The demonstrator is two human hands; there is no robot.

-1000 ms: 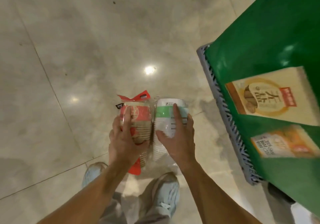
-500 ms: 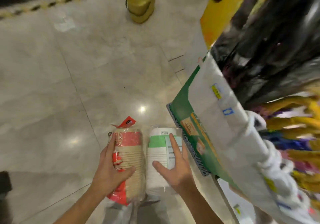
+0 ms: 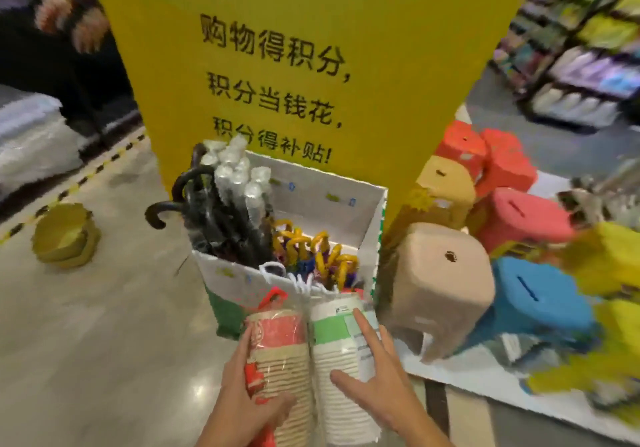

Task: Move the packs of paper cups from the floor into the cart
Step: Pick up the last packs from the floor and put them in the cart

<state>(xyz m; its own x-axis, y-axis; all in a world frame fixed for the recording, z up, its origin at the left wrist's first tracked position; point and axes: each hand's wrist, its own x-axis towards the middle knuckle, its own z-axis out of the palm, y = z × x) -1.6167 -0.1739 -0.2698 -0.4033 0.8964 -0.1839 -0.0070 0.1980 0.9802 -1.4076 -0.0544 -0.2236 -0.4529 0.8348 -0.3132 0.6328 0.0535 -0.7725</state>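
Two packs of paper cups are held side by side in front of me, raised off the floor. The left pack (image 3: 281,360) has a red band and brown cups in clear wrap; my left hand (image 3: 247,398) grips its side, thumb across the front. The right pack (image 3: 337,370) is white with a green band; my right hand (image 3: 375,382) holds it with fingers spread over the label. No cart can be told apart in this view.
A white and green box of umbrellas (image 3: 367,232) stands right behind the packs, before a yellow sign (image 3: 311,48). Coloured plastic stools (image 3: 440,287) are stacked on the right. A yellow bucket (image 3: 64,237) sits on the floor left. Shelves (image 3: 585,65) at far right.
The view has swung up from the floor to the umbrella box and sign. Both packs have been lifted and carried forward, still held the same way.
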